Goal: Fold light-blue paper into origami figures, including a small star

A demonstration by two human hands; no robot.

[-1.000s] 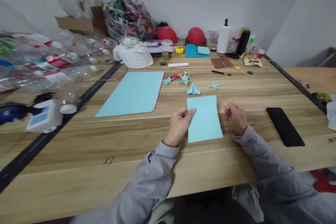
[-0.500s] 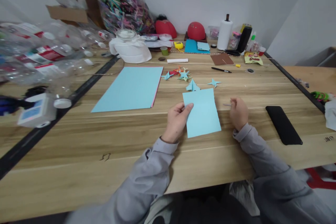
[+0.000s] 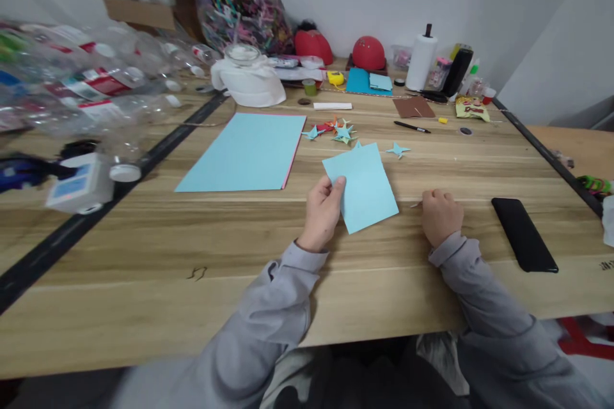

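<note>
My left hand [image 3: 320, 212] pinches the left edge of a small light-blue sheet of paper [image 3: 368, 190], thumb on top, and holds it tilted above the table. My right hand [image 3: 441, 216] is closed, knuckles up, at the tabletop right of the sheet. A thin pale sliver [image 3: 416, 204] pokes out from its fingers; I cannot make out what it is. Beyond the sheet lies a blue folded paper star [image 3: 398, 150]. The sheet partly hides another blue folded piece [image 3: 357, 145]. Several more folded paper shapes [image 3: 343, 133] lie in a cluster behind it.
A stack of large blue sheets [image 3: 249, 153] lies to the left, and a black phone [image 3: 524, 234] to the right. Plastic bottles [image 3: 100, 83] crowd the far left. Along the back are a pen [image 3: 412, 127], brown paper [image 3: 413, 108] and a white paper roll [image 3: 421, 64].
The sheet in my left hand has tilted counterclockwise and risen slightly, covering more of the folded piece behind. My right hand has turned knuckles up and lowered a little. The view has shifted slightly.
</note>
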